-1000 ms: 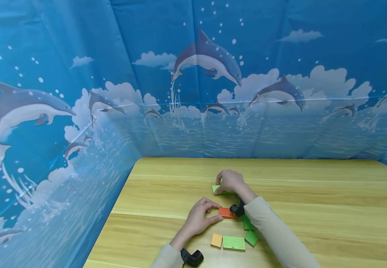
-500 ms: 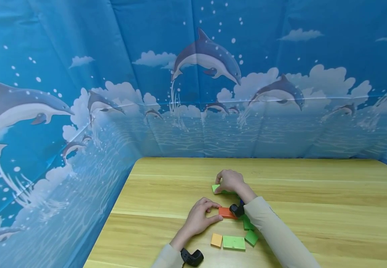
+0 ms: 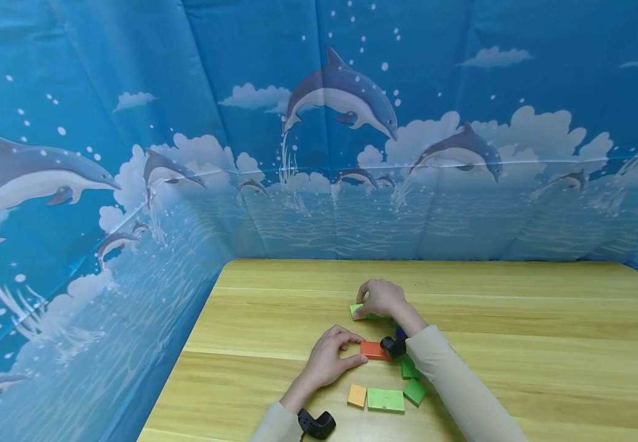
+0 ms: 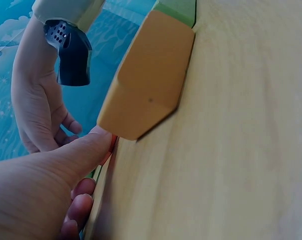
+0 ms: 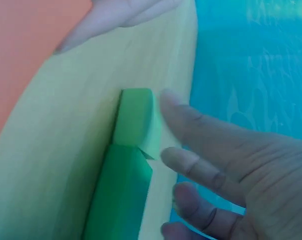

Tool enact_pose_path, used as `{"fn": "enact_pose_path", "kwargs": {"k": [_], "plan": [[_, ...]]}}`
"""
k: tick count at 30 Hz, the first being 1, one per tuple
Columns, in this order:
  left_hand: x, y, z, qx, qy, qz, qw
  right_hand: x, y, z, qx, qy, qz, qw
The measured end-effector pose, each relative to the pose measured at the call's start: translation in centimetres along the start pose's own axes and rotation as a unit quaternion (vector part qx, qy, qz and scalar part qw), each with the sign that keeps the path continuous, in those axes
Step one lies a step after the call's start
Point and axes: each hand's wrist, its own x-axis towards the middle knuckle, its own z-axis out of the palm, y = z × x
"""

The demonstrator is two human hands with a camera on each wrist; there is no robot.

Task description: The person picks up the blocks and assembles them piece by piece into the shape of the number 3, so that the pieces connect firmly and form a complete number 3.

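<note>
In the head view my left hand [image 3: 327, 359] pinches the left end of an orange-red block [image 3: 373, 350] on the table between thumb and index finger. The right hand [image 3: 382, 299] is over a light green block [image 3: 356, 310] farther back and partly covers it. Up close in the right wrist view, the fingers [image 5: 203, 172] are loosely bent and spread beside that light green block [image 5: 134, 117], seemingly not gripping it. A darker green block [image 5: 115, 195] adjoins it there. The right wrist device hides the right part of the orange-red block.
Closer to me lie a yellow-orange block [image 3: 357, 396], another light green block [image 3: 386, 401] and two darker green blocks, one of them tilted [image 3: 415, 392]. A blue block [image 3: 400, 332] shows behind the right wrist. Dolphin-printed curtains [image 3: 462, 221] border the wooden table [image 3: 518, 368].
My right hand has shifted slightly up and to the right over the light green block, which looks unmoved. The left hand and orange-red block stay put.
</note>
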Motion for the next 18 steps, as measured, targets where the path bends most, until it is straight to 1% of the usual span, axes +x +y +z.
{"fn": "enact_pose_path", "kwargs": {"k": [3,6,9,13,15,18], "plan": [[0.1,0.0,0.1,0.003,0.002,0.005,1.0000,-0.4,0.6,-0.6,0.032,0.020,-0.004,0.9993],[0.1,0.0,0.3,0.005,0.003,0.007,1.0000,-1.2,1.4,-1.4,0.071,0.060,-0.014,0.9956],[0.1,0.1,0.3,0.007,0.003,0.007,0.9999,-2.6,2.3,-2.6,0.110,0.118,-0.035,0.9863],[0.0,0.1,0.3,0.010,0.007,0.005,0.9999,-4.7,3.3,-4.2,0.131,0.192,-0.071,0.9701],[-0.1,0.0,0.3,0.011,0.009,0.003,0.9999,-5.8,3.7,-4.8,0.133,0.217,-0.075,0.9642],[-0.1,-0.1,0.3,0.013,0.014,0.003,0.9998,-7.4,4.4,-5.6,0.130,0.238,-0.072,0.9598]]}}
